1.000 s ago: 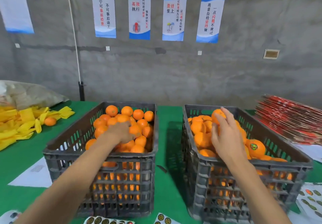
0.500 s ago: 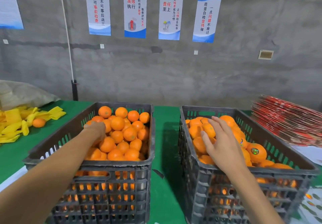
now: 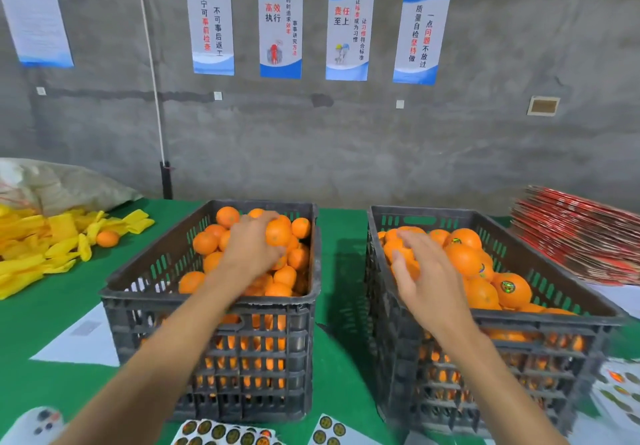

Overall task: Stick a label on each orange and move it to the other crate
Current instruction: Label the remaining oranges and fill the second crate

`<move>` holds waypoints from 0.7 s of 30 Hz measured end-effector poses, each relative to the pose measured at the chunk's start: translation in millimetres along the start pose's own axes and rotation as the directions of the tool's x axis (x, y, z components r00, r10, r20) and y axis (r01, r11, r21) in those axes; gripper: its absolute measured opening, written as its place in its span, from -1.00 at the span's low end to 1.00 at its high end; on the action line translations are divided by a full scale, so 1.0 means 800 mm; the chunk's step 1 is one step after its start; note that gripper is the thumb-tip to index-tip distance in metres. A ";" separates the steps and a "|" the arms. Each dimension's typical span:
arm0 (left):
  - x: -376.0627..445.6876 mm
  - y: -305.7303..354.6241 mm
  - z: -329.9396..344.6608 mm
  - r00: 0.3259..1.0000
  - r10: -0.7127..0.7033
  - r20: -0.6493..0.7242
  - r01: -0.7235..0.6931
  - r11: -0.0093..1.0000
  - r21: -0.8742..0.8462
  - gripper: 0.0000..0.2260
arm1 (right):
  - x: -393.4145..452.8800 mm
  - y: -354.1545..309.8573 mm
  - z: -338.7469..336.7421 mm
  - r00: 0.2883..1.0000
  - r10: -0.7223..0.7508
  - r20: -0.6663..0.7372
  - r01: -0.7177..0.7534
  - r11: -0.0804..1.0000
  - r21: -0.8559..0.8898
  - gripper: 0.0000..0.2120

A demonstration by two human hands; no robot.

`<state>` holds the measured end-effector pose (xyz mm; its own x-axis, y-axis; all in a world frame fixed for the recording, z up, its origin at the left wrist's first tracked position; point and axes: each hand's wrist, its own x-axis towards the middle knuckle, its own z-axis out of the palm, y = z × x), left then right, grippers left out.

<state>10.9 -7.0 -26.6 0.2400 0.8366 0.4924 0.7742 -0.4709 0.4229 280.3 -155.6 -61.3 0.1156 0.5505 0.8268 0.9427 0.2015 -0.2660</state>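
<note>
A grey concrete wall fills the upper half of the frame, hung with four blue-and-white posters [image 3: 313, 29] in a row. Below it, a green tabletop [image 3: 343, 271] carries two dark plastic crates side by side, a strip of green showing between them.

The left crate [image 3: 211, 309], at centre left, is heaped with unlabelled oranges. The left hand [image 3: 251, 247] reaches into it, fingers curled over the top of one orange [image 3: 278, 233] near the far right of the pile; half a second ago this hand sat at the pile's near left edge, so it has crossed to the back.

The right crate [image 3: 540, 323], at centre right, holds oranges that bear small round labels, one plainly seen on a labelled orange [image 3: 512, 288] at the near right. The right hand [image 3: 427, 278] hovers over the left part of this pile with fingers spread and relaxed, gripping nothing. It was in much the same place half a second ago; one second ago it was putting an orange down here.

Sticker sheets [image 3: 221, 432] lie at the bottom edge in front of the crates. At the left edge, yellow foam sleeves [image 3: 41, 243] surround a stray orange [image 3: 107, 238]. A stack of red printed cardboard [image 3: 581, 233] sits at the right edge.
</note>
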 end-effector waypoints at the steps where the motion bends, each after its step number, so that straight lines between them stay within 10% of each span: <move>1: -0.023 0.019 0.006 0.997 0.057 -0.049 -0.062 0.992 -0.110 -0.38 | -0.010 -0.016 0.006 0.997 -0.072 0.003 0.072 0.997 0.032 -0.67; 5: -0.109 0.073 0.044 0.973 0.144 -0.181 -0.194 0.933 -0.303 -0.39 | -0.060 -0.066 0.030 0.973 -0.228 0.029 0.228 0.973 0.025 -0.61; 15: -0.228 0.052 0.114 0.789 0.528 -0.315 -0.544 0.838 0.045 -0.44 | -0.204 -0.043 0.046 0.964 0.123 0.236 -0.204 0.911 0.358 -0.68; 21: -0.302 0.009 0.191 0.986 0.082 0.144 -0.041 0.963 -0.265 -0.41 | -0.251 -0.003 0.095 0.740 0.055 0.670 -0.246 0.950 0.193 -0.79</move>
<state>48.4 -169.6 -258.6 0.3846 0.8269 0.4103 0.5807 -0.5622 0.5888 230.8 -204.9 -264.1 -0.0722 0.9616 0.2649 0.8064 0.2126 -0.5518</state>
